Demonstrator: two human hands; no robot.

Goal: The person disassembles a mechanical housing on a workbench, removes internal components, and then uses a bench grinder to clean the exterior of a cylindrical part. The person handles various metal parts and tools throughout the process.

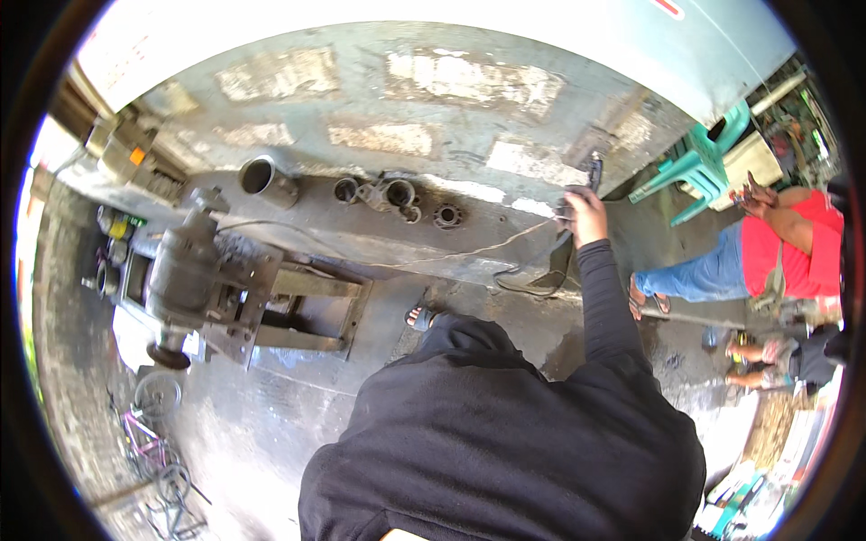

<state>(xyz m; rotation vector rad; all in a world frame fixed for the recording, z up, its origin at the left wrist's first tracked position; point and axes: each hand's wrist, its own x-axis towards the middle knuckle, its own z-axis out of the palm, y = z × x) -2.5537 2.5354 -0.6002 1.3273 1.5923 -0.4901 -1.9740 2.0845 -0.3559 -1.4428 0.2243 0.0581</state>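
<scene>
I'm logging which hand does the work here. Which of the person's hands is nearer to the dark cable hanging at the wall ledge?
Right. The right hand is raised to the ledge, its grip on the dark cable. The left hand is out of view.

Right hand [585, 209]: your arm in the black sleeve reaches forward, and the hand closes on a dark tool [594, 169] beside the concrete ledge [397, 243].
Cable [433, 257]: a thin line runs from your hand across the ledge.
Machine [203, 284]: a grey motor stands at your left.
Bystander [776, 248]: a seated person in a red shirt, at your right.
</scene>
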